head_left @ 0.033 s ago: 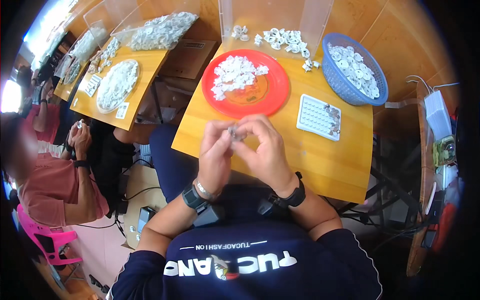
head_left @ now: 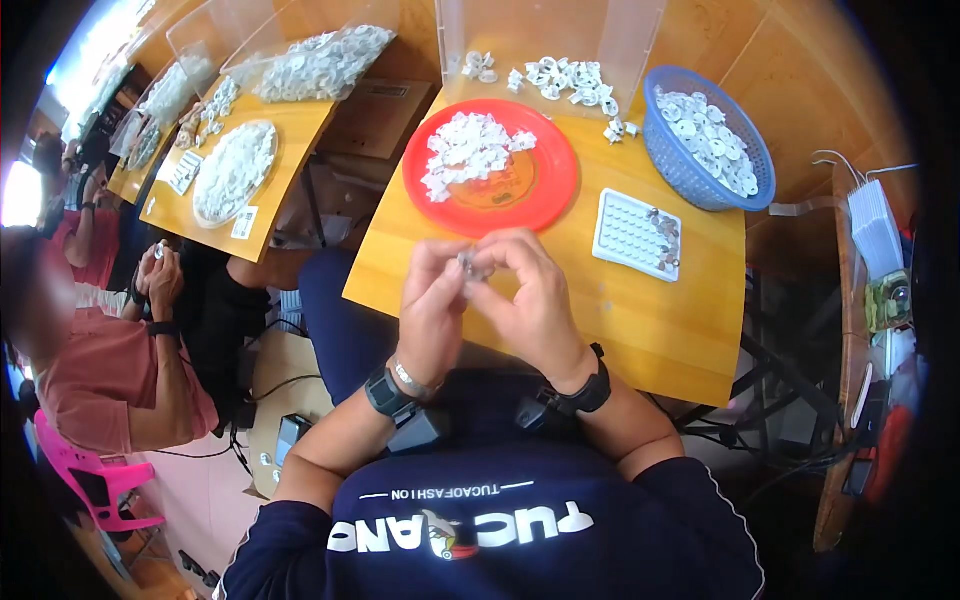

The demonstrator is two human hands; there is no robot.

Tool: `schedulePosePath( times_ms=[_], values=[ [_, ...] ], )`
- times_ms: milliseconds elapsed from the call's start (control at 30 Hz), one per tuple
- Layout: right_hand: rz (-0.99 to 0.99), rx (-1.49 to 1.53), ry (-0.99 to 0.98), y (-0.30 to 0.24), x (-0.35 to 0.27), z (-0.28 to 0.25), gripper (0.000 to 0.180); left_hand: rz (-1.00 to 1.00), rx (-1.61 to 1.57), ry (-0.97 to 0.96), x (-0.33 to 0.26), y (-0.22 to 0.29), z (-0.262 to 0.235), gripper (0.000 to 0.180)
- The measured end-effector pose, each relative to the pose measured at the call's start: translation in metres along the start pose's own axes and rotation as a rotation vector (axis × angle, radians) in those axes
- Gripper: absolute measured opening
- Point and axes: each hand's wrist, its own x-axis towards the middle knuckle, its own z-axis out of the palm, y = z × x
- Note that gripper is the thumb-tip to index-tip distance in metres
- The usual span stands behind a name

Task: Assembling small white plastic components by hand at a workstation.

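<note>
**Small part (head_left: 466,264) pinched between two hands**

The left hand (head_left: 432,305) and right hand (head_left: 540,300) met in front of the red plate (head_left: 561,180), above the table (head_left: 650,345). The fingers of both were nearly closed, tips gripping the small part from either side; its exact shape was mostly hidden. White pieces (head_left: 468,145) lay heaped on the plate. To the right sat a white tray (head_left: 611,256) with small discs (head_left: 665,240) along one side, and beyond it a blue basket (head_left: 668,172).

With so little of the part held, uneven pressure from the fingertips could make it slip and drop. The discs looked loose, so a sleeve or wrist knocking the tray might scatter them.
</note>
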Motion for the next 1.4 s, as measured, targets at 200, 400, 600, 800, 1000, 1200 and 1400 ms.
schedulePosePath(
  times_ms=[200, 400, 600, 800, 1000, 1200, 1400],
  values=[
    [0.144, 0.136, 0.027, 0.018, 0.001, -0.001, 0.020, -0.028, 0.116, 0.013, 0.015, -0.002, 0.004, 0.019],
    [0.398, 0.463, 0.042, 0.012, 0.008, -0.013, 0.018, -0.020, 0.230, -0.046, 0.034, 0.003, 0.012, 0.019],
    [0.579, 0.707, 0.099, 0.019, 0.008, -0.028, 0.021, 0.056, 0.264, -0.175, 0.052, 0.005, 0.023, 0.020],
    [0.718, 0.922, 0.112, 0.033, 0.011, -0.036, 0.027, 0.267, 0.745, -0.331, 0.065, 0.005, 0.032, 0.021],
    [0.768, 1.220, 0.184, 0.050, 0.015, -0.034, 0.025, 0.772, 1.291, -0.661, 0.083, 0.016, 0.051, 0.023],
    [0.728, 1.353, 0.099, 0.073, 0.012, -0.036, 0.024, 0.476, 1.201, -0.579, 0.097, 0.012, 0.045, 0.021],
    [0.761, 1.435, 0.116, 0.069, 0.015, -0.038, 0.020, 0.438, 1.159, -0.613, 0.098, 0.003, 0.033, 0.025]
  ],
)
